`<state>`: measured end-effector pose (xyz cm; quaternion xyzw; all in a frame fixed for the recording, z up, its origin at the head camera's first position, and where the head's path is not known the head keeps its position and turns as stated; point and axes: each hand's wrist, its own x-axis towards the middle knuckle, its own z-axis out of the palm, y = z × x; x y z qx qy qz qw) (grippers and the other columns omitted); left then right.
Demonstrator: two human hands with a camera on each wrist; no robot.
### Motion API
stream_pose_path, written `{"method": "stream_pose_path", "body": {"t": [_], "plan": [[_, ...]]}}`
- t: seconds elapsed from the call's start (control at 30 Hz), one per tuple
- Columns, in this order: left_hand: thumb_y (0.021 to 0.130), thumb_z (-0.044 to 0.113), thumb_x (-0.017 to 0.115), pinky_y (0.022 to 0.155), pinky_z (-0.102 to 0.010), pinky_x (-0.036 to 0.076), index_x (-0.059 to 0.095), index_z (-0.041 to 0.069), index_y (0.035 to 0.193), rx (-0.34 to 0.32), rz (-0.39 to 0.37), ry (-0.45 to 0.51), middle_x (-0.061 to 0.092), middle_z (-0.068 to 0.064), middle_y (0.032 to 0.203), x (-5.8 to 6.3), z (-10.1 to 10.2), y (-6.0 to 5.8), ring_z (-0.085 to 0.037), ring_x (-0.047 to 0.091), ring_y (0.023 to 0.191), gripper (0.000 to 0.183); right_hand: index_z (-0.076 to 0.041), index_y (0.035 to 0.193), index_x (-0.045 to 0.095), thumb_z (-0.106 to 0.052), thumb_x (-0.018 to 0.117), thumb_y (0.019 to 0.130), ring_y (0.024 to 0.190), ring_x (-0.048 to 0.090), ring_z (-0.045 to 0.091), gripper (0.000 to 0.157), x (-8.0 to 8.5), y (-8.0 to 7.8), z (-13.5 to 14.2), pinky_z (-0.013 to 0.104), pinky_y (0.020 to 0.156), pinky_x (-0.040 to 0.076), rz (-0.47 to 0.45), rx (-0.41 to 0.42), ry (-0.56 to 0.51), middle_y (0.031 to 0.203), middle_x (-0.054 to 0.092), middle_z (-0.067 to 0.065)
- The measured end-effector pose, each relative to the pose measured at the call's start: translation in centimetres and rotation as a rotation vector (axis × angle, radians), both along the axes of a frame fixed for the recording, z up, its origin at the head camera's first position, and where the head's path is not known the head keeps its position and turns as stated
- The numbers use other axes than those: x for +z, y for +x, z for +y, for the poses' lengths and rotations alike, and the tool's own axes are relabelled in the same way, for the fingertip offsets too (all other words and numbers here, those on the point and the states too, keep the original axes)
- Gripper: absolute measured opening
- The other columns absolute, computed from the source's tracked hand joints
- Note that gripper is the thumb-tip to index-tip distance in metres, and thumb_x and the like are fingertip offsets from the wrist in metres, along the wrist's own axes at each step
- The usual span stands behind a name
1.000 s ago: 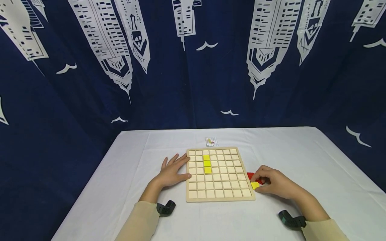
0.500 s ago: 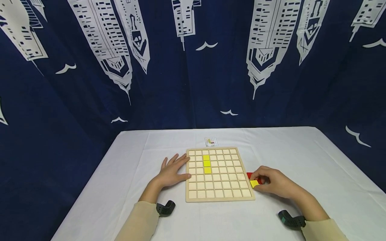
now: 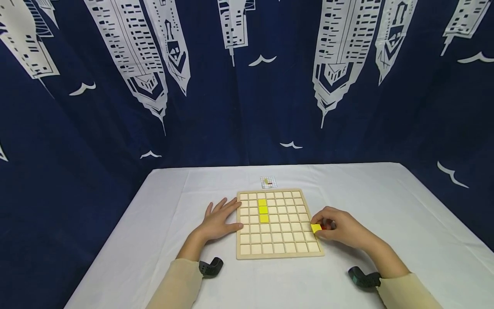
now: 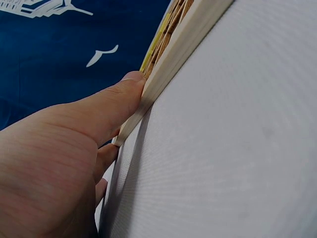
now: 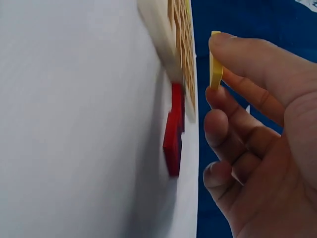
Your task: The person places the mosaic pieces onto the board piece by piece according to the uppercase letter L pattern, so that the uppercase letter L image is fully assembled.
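Note:
A wooden grid board [image 3: 279, 257] lies on the white table, with three yellow square tiles [image 3: 263, 210] set in one column of its cells. My left hand [image 3: 217, 223] rests against the board's left edge, fingers spread and thumb touching the rim. Between thumb and fingertips my right hand [image 3: 345, 227] pinches another yellow tile [image 5: 216, 62], held up over the board's right edge. Two red tiles [image 5: 173, 141] lie on the cloth beside that edge, mostly hidden behind the right hand in the head view.
Just behind the board lies a small pattern card [image 3: 268, 182] with a printed grid. White cloth [image 3: 162, 206] covers the table. A dark blue curtain [image 3: 247, 107] with white building prints hangs at the back.
My right hand has lifted the yellow tile off the cloth by the red tiles and carried it left to the board's right edge. The left hand stays put.

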<state>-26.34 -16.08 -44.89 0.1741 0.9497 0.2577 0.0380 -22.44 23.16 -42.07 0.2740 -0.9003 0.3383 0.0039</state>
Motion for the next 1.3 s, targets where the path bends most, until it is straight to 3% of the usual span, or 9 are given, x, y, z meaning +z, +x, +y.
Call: {"method": "stream_pose_path", "body": {"t": [0.27,0.63,0.8,1.3], "plan": [[0.091,0.047,0.068,0.124,-0.061,-0.007,0.041,0.025,0.154,0.000,0.001,-0.002,0.029,0.003,0.166,0.0,0.1,0.0,-0.028,0.012,0.158,0.073,-0.016,0.101,0.070,-0.010,0.082,0.081,0.075,0.052,0.006,0.024,0.4,-0.5,-2.1,0.019,0.063,0.046,0.034,-0.022,-0.021,0.090,0.062,-0.002],[0.091,0.046,0.068,0.124,-0.061,-0.007,0.040,0.024,0.154,-0.003,-0.010,0.005,0.028,0.003,0.166,0.0,0.1,0.0,-0.029,0.011,0.158,0.073,-0.015,0.102,0.070,-0.013,0.083,0.081,0.073,0.048,0.008,0.024,0.6,-0.9,-5.5,0.019,0.060,0.043,0.004,-0.084,-0.019,0.091,0.061,-0.001],[0.091,0.046,0.068,0.124,-0.061,-0.008,0.040,0.024,0.154,-0.005,-0.006,0.004,0.027,0.003,0.166,0.0,0.0,0.0,-0.029,0.011,0.158,0.073,-0.014,0.102,0.071,-0.013,0.082,0.081,0.072,0.048,0.010,0.023,0.6,-1.0,-7.4,0.019,0.061,0.043,-0.003,-0.065,-0.033,0.088,0.060,0.002],[0.091,0.045,0.069,0.124,-0.061,-0.007,0.041,0.024,0.154,-0.004,-0.013,0.013,0.028,0.003,0.166,0.1,0.0,-0.1,-0.028,0.011,0.158,0.072,-0.016,0.097,0.072,-0.017,0.084,0.079,0.078,0.054,0.012,0.022,-0.4,-1.3,-12.3,0.021,0.068,0.046,-0.007,-0.086,-0.004,0.090,0.063,-0.003]]}}
